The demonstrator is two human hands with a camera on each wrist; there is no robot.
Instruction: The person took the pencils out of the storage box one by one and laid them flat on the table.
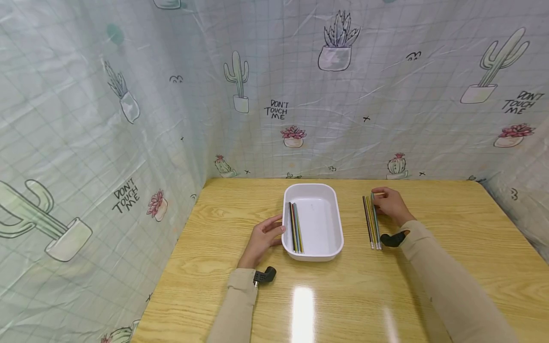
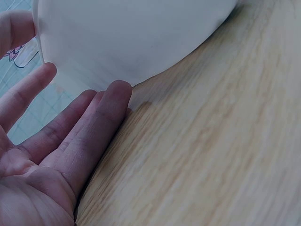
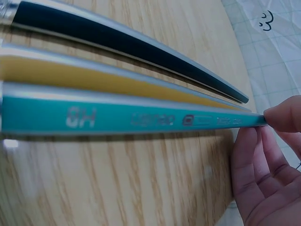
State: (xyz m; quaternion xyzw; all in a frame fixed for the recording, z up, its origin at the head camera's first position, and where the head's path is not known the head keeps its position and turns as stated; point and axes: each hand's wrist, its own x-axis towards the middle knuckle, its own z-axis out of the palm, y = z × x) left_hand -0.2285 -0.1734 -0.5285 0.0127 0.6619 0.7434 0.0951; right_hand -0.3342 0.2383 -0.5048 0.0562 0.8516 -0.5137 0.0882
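A green pencil (image 1: 376,221) lies on the right side of the table (image 1: 343,290); on my remote feed its long axis runs nearly straight away from the person, the far end leaning slightly left. The right hand (image 1: 391,204) comes at it from the right and pinches that far end between thumb and fingertips. I can't tell whether the pinched tip is raised off the table. Just left of it lies at least one yellow pencil (image 3: 70,75), then a black pencil (image 3: 122,44), both roughly parallel to it; the right wrist view shows me a gap between yellow and black.

Farther left, past these, stands a white tray (image 1: 319,219), its long sides running almost the same way as the green pencil. I judge this the relation that counts: tray to the left of the right hand, axes nearly matched, so the line between them is sideways and calls for little turning. Inside, a row of pencils (image 1: 297,228) lies along the tray's left wall, bare floor to their right. Outside that wall, well apart from the green pencil, the left hand (image 1: 261,238) touches the tray with loosely extended fingers and has no pencil in it
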